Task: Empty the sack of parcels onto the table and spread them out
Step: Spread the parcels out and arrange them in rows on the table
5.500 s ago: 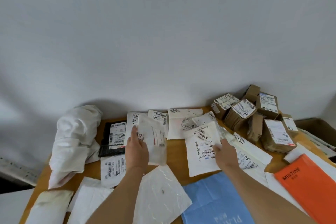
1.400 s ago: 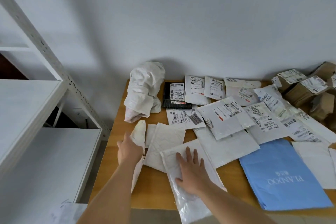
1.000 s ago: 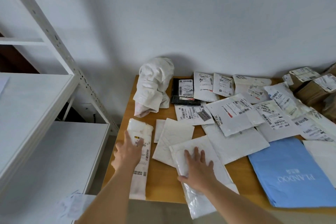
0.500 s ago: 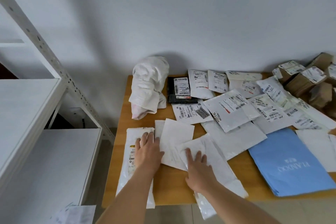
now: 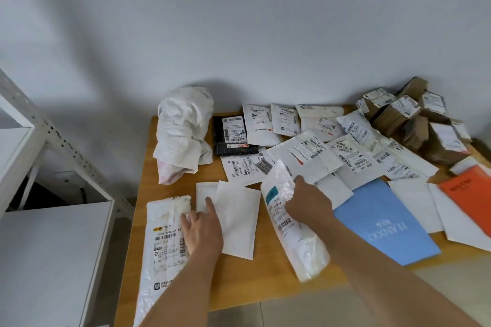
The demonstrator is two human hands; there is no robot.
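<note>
The crumpled white sack (image 5: 183,133) lies at the back left of the wooden table (image 5: 239,279). Parcels cover the table: white mailers, a black one (image 5: 233,138), a blue bag (image 5: 385,223). My left hand (image 5: 202,225) rests flat with straight fingers on a long white labelled mailer (image 5: 162,255) and the edge of a plain white envelope (image 5: 239,220). My right hand (image 5: 308,202) grips a long white plastic mailer (image 5: 292,231) and holds its far end raised off the table, label side up.
Brown cardboard boxes (image 5: 414,122) are piled at the back right by the wall. An orange bag (image 5: 470,191) lies at the right edge. A white metal shelf rack (image 5: 53,233) stands left of the table. The long labelled mailer overhangs the table's front edge.
My right hand went from pressing flat on the long plastic mailer to gripping it and turning it over, label up. My left hand slid right a little. The view shifted right.
</note>
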